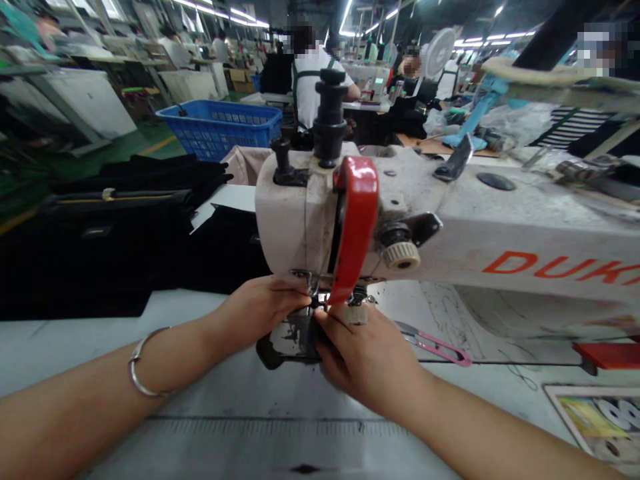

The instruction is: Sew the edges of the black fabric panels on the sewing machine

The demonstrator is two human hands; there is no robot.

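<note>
A white sewing machine (450, 220) with a red guard (356, 227) stands right in front of me. Both hands meet under its head, by the needle and presser foot (316, 293). My left hand (267, 303) comes in from the left, its fingers pressed together and the tips close to the foot. On the other side my right hand (367, 347) is curled, thumb and forefinger closed near the metal needle plate (293, 337). A small dark bit shows between the fingertips, too hidden to name. Pink-handled thread snips (440, 347) lie just right of my right hand.
Black bags (115, 233) and dark fabric are piled at the left of the worktable (210, 407). Behind them stands a blue plastic basket (225, 123). Loose threads lie under the machine arm. Other people sit at machines farther back.
</note>
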